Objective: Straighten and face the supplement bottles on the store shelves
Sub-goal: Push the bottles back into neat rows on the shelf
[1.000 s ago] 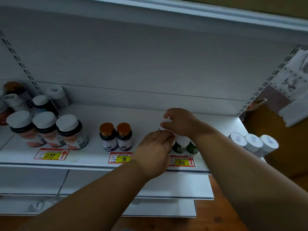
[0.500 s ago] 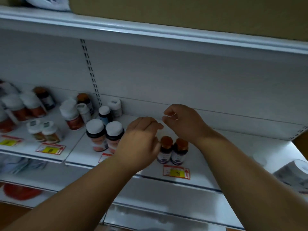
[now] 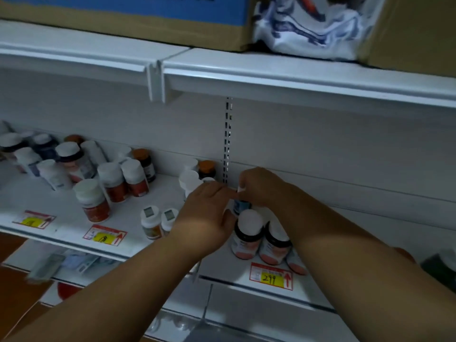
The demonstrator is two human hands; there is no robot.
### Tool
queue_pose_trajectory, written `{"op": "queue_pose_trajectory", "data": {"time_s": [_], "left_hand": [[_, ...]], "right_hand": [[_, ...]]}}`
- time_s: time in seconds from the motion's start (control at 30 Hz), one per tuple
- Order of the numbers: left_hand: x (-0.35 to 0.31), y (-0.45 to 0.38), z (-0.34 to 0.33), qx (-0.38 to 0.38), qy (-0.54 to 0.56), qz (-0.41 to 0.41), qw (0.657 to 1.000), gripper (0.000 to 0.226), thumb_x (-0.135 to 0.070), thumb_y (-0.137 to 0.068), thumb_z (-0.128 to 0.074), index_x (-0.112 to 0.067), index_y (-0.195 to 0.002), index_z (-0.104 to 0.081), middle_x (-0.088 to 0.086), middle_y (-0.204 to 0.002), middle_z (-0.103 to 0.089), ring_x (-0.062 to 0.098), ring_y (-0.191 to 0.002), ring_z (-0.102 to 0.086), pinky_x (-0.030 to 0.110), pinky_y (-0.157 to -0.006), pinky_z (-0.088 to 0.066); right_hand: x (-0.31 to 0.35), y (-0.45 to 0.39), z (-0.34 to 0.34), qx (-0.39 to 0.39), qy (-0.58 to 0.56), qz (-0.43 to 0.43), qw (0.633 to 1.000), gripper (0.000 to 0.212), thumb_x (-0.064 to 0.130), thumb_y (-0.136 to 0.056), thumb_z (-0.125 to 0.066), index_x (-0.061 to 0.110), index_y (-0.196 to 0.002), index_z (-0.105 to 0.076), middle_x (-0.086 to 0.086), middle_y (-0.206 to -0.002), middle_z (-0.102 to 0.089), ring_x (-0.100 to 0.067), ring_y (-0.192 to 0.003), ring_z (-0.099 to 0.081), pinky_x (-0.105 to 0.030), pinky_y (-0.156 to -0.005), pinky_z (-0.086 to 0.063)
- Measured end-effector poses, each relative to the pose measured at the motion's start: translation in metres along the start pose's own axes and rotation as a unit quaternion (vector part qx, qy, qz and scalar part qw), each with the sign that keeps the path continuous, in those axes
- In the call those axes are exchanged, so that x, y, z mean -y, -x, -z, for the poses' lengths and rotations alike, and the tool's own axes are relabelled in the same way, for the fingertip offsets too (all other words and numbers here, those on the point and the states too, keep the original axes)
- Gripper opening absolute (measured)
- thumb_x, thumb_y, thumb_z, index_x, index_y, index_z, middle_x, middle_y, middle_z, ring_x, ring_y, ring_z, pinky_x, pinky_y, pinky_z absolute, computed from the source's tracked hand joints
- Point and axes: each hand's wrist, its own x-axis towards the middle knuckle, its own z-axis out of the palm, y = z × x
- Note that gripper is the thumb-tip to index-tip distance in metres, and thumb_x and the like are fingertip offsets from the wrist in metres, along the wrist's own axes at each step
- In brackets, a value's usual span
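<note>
A small blue-labelled bottle [image 3: 241, 206] stands near the back of the white shelf [image 3: 172, 250], by the slotted upright. My right hand [image 3: 262, 187] grips it from above at the cap. My left hand [image 3: 207, 213] pinches its left side, and the two hands hide most of it. Just in front stand two dark bottles with white caps and red-orange labels [image 3: 246, 234], with a third partly hidden under my right forearm. Two small white-capped bottles [image 3: 159, 222] stand to the left of my left wrist.
Several mixed bottles [image 3: 108, 181] crowd the shelf's left part, some of them tilted. White-capped bottles [image 3: 190, 180] and an orange-capped one [image 3: 206, 169] stand behind my left hand. Price tags [image 3: 271, 276] line the front edge. A cardboard box [image 3: 148, 18] and a bag [image 3: 308, 25] sit on the upper shelf.
The view and both hands have shifted left along the shelf, from the green-labelled bottles past the orange-capped pair. Both hands now hold a blue-labelled bottle behind the white-capped ones.
</note>
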Motion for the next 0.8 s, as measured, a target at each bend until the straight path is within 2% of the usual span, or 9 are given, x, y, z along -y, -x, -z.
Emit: {"op": "queue_pose_trajectory", "data": {"time_s": [0.07,0.17,0.3,0.37,0.5,0.6,0.67,0.73,0.8], "left_hand": [[0.008,-0.002,-0.001,0.02,0.017,0.006,1.0,0.038,-0.019,-0.077,-0.048,-0.009,-0.109,-0.066,0.009,-0.1,-0.063,0.018,-0.093,-0.047,0.019,-0.082,-0.03],[0.015,0.001,-0.004,0.037,0.045,0.027,0.998,0.042,-0.027,-0.079,-0.045,-0.012,-0.113,-0.064,0.007,-0.108,-0.061,0.017,-0.098,-0.046,0.024,-0.085,-0.036],[0.02,0.007,0.002,0.018,0.06,0.061,0.996,0.047,-0.033,-0.086,-0.048,-0.008,-0.125,-0.054,0.01,-0.116,-0.056,0.027,-0.103,-0.053,0.038,-0.089,-0.048],[0.017,0.013,0.008,-0.008,0.082,0.101,0.991,0.055,-0.042,-0.088,-0.053,-0.009,-0.132,-0.05,0.007,-0.12,-0.055,0.022,-0.106,-0.055,0.033,-0.091,-0.047],[-0.002,0.028,0.034,-0.022,0.191,0.217,0.957,0.043,-0.036,-0.085,-0.069,-0.032,-0.123,-0.049,-0.012,-0.106,-0.061,-0.004,-0.092,-0.057,0.004,-0.074,-0.041],[0.0,0.049,0.049,-0.095,0.197,0.274,0.937,0.045,-0.038,-0.081,-0.074,-0.038,-0.116,-0.047,-0.018,-0.101,-0.062,-0.007,-0.091,-0.059,0.013,-0.075,-0.049],[0.006,0.068,0.06,-0.13,0.198,0.299,0.924,0.052,-0.04,-0.075,-0.079,-0.035,-0.114,-0.046,-0.018,-0.1,-0.062,-0.006,-0.089,-0.06,0.017,-0.073,-0.051],[0.019,0.087,0.074,-0.148,0.217,0.307,0.915,0.056,-0.034,-0.07,-0.085,-0.031,-0.112,-0.047,-0.016,-0.101,-0.062,-0.003,-0.09,-0.062,0.019,-0.075,-0.052],[0.041,0.105,0.091,-0.152,0.228,0.304,0.912,0.061,-0.034,-0.067,-0.087,-0.031,-0.113,-0.046,-0.015,-0.106,-0.061,-0.001,-0.094,-0.062,0.021,-0.08,-0.052]], "right_hand": [[0.002,-0.013,-0.005,0.0,0.031,-0.019,0.999,0.024,0.031,-0.085,-0.067,0.016,-0.073,-0.052,-0.006,-0.083,-0.06,-0.024,-0.081,-0.06,-0.031,-0.063,-0.046],[0.005,-0.009,-0.002,-0.029,0.027,-0.016,0.999,0.031,0.017,-0.085,-0.062,0.018,-0.065,-0.038,0.003,-0.069,-0.041,-0.019,-0.077,-0.051,-0.027,-0.055,-0.033],[0.012,0.032,0.026,-0.179,-0.156,0.036,0.971,0.019,0.011,-0.078,-0.066,0.014,-0.077,-0.047,-0.001,-0.074,-0.051,-0.017,-0.07,-0.05,-0.03,-0.058,-0.037],[0.025,0.052,0.042,-0.202,-0.259,0.058,0.943,0.013,0.012,-0.078,-0.068,0.014,-0.085,-0.056,0.0,-0.083,-0.06,-0.014,-0.073,-0.055,-0.03,-0.062,-0.044],[0.057,0.077,0.05,-0.16,-0.415,0.095,0.891,0.008,0.02,-0.085,-0.067,0.024,-0.091,-0.062,0.004,-0.092,-0.067,-0.013,-0.085,-0.065,-0.029,-0.072,-0.054],[0.09,0.083,0.036,-0.119,-0.471,0.133,0.864,0.014,0.025,-0.089,-0.065,0.03,-0.102,-0.062,0.006,-0.103,-0.067,-0.011,-0.093,-0.066,-0.036,-0.079,-0.058],[0.118,0.083,0.022,-0.086,-0.487,0.144,0.857,0.023,0.022,-0.089,-0.066,0.035,-0.108,-0.061,0.003,-0.112,-0.065,-0.013,-0.092,-0.068,-0.041,-0.07,-0.06],[0.149,0.08,0.011,-0.059,-0.496,0.159,0.851,0.028,0.019,-0.088,-0.067,0.038,-0.109,-0.06,0.001,-0.113,-0.065,-0.013,-0.087,-0.069,-0.032,-0.058,-0.055],[0.179,0.073,0.004,-0.053,-0.467,0.174,0.865,0.029,0.022,-0.088,-0.068,0.042,-0.107,-0.059,0.006,-0.108,-0.066,-0.008,-0.087,-0.068,-0.027,-0.064,-0.053]]}}
